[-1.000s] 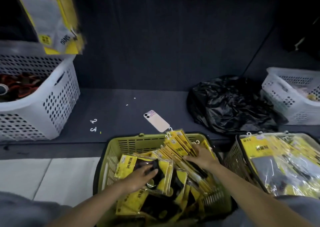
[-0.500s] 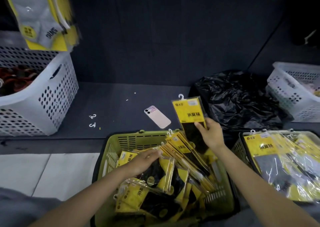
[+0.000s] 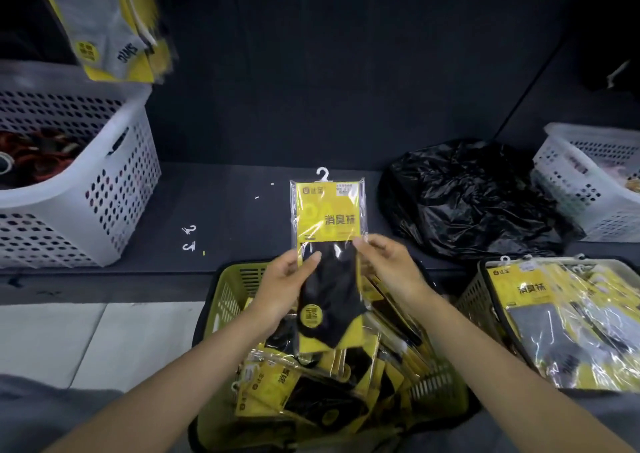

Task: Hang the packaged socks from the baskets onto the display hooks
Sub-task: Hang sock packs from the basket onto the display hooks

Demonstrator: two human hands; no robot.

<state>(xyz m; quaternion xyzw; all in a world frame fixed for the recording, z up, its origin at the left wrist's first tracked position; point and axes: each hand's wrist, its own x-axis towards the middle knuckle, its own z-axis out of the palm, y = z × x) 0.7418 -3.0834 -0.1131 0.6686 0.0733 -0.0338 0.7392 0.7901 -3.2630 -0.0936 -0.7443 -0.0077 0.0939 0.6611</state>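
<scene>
I hold one yellow sock pack (image 3: 329,244) with black socks upright above the green basket (image 3: 225,290). Its white hanger hook points up. My left hand (image 3: 284,286) grips its left edge and my right hand (image 3: 388,265) grips its right edge. Several more yellow packs lie in the green basket below. A second basket (image 3: 474,296) at the right is full of packs with grey socks. Hung packs with grey socks (image 3: 110,26) dangle at the top left, blurred.
A white perforated basket (image 3: 114,182) with red and black items stands on the dark shelf at left. A crumpled black plastic bag (image 3: 471,196) and another white basket (image 3: 581,189) sit at right. Two loose white hooks (image 3: 189,238) lie on the shelf.
My right hand lifted one pack out of the green basket and brought it to the centre. My left hand left the basket's packs and took hold of its left edge.
</scene>
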